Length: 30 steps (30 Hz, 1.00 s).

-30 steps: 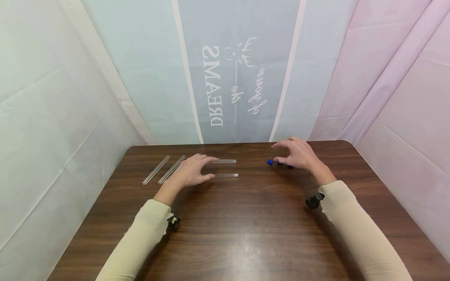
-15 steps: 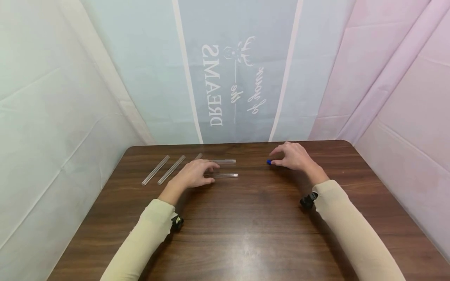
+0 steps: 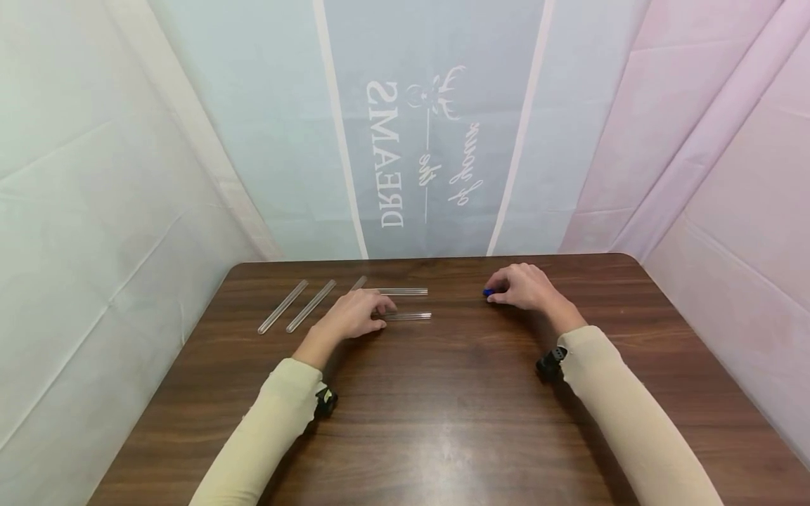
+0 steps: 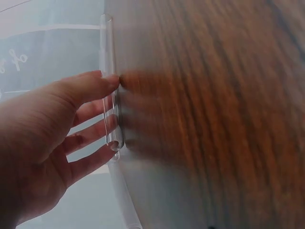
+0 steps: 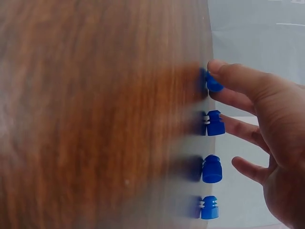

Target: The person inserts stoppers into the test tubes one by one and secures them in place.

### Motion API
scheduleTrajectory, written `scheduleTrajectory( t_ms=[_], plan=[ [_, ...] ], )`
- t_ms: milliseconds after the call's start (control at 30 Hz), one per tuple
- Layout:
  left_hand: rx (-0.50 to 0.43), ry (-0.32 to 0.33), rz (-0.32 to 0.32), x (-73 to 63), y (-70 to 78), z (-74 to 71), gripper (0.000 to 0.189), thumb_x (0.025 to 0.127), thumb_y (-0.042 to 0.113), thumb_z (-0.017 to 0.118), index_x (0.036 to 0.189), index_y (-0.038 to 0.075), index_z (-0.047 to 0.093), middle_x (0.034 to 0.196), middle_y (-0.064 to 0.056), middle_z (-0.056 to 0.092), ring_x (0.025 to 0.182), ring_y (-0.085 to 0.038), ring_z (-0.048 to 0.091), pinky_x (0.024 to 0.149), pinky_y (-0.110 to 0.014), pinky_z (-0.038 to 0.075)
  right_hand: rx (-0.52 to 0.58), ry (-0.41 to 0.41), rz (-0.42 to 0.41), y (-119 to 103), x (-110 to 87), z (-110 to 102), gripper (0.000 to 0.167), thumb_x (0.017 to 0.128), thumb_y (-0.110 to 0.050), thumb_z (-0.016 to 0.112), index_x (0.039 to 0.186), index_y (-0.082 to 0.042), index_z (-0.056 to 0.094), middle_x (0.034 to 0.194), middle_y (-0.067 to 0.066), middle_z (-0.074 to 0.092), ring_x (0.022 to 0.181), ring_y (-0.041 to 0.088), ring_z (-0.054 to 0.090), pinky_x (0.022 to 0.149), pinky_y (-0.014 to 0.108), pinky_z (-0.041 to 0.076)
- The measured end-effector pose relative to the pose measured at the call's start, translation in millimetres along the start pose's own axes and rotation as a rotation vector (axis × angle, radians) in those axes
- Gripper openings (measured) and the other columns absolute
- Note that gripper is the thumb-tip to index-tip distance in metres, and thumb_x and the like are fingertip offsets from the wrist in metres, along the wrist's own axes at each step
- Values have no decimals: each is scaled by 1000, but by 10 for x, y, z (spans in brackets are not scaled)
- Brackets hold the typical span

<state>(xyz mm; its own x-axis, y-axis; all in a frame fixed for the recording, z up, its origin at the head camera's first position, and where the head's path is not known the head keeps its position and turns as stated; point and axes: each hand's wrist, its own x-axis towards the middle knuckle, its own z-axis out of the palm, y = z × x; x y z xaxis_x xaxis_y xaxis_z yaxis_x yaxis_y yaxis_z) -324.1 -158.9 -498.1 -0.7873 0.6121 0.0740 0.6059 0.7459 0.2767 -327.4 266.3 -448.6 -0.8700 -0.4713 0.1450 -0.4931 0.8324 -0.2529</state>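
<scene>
At the left of the table, my left hand (image 3: 354, 315) has its thumb and fingers around the nearer clear test tube (image 3: 408, 316), which lies sideways. In the left wrist view the thumb is on one side of this tube (image 4: 107, 47) and the other fingers are on its far side. Across the table my right hand (image 3: 528, 287) pinches a blue stopper (image 5: 214, 83) between thumb and forefinger, low at the tabletop. Three more blue stoppers stand in a row beside it, including a ribbed one (image 5: 215, 124); the hand hides them in the head view.
A second sideways tube (image 3: 410, 291) lies just behind the nearer one. Slanted tubes (image 3: 283, 307) lie farther left, one partly behind the left hand. The brown wooden table (image 3: 436, 407) ends at a hanging cloth (image 3: 430, 239), with cloth walls at both sides.
My right hand has come down and its thumb and forefinger have closed on the end stopper. My left hand has shifted slightly right and down, its fingers curling in at the nearer tube.
</scene>
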Motion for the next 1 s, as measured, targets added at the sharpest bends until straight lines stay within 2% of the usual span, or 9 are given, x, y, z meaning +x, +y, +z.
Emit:
scheduleTrajectory(
  t_ms=[100,200,233,300,433,600,800,867,1000],
  plan=[
    [30,-7,0,-24,87,-65,32,103,28,84,135,32,80,119,4,77,111,-18,74,92,-44,63,-3,-3,12,5,-4,4,16,98,-28,89,113,-21,90,112,2,89,97,25,82,87,52,62],
    [65,-8,11,-16,65,-54,30,104,30,83,134,33,81,119,5,77,110,-17,74,88,-43,63,-11,-3,8,-2,5,6,15,98,-27,89,112,-21,89,110,3,89,95,24,82,85,51,62],
    [56,-17,-16,-11,91,-70,30,103,27,84,132,34,82,119,5,77,109,-18,73,87,-44,63,-14,-2,6,-7,11,6,14,98,-27,89,111,-21,89,110,3,89,95,23,81,85,51,62],
    [30,-12,-29,31,-9,10,29,103,28,85,130,38,82,117,9,76,106,-16,73,84,-43,62,-18,-1,1,-14,22,6,13,99,-26,88,110,-21,89,110,3,89,94,24,81,84,51,62],
    [46,-7,-28,33,-37,48,30,103,26,83,131,38,82,116,9,76,106,-16,73,84,-43,62,-12,-10,15,-23,29,3,11,99,-24,87,110,-20,88,111,3,89,94,24,81,86,52,61],
    [88,22,-13,89,-173,189,30,102,29,84,127,44,82,108,14,72,99,-11,70,79,-40,61,2,-20,31,-40,18,-3,11,99,-23,88,110,-21,88,108,1,89,93,22,81,85,49,60],
    [175,49,20,94,-203,232,30,101,32,84,127,47,81,107,19,70,98,-6,69,78,-36,61,-3,-5,8,-41,2,-7,10,98,-22,88,108,-21,88,103,0,87,90,19,78,80,45,58],
    [161,57,24,93,-187,226,28,100,30,83,124,44,81,106,16,70,97,-8,69,77,-37,60,-6,-3,0,-41,-3,-7,10,98,-22,88,108,-21,89,103,0,86,91,19,77,80,44,58],
    [154,56,2,26,81,12,24,96,24,83,117,34,81,103,10,72,94,-13,70,74,-45,60,-16,-3,-8,-40,-3,-6,11,99,-22,87,109,-22,89,104,1,84,93,20,77,81,45,59]
  ],
)
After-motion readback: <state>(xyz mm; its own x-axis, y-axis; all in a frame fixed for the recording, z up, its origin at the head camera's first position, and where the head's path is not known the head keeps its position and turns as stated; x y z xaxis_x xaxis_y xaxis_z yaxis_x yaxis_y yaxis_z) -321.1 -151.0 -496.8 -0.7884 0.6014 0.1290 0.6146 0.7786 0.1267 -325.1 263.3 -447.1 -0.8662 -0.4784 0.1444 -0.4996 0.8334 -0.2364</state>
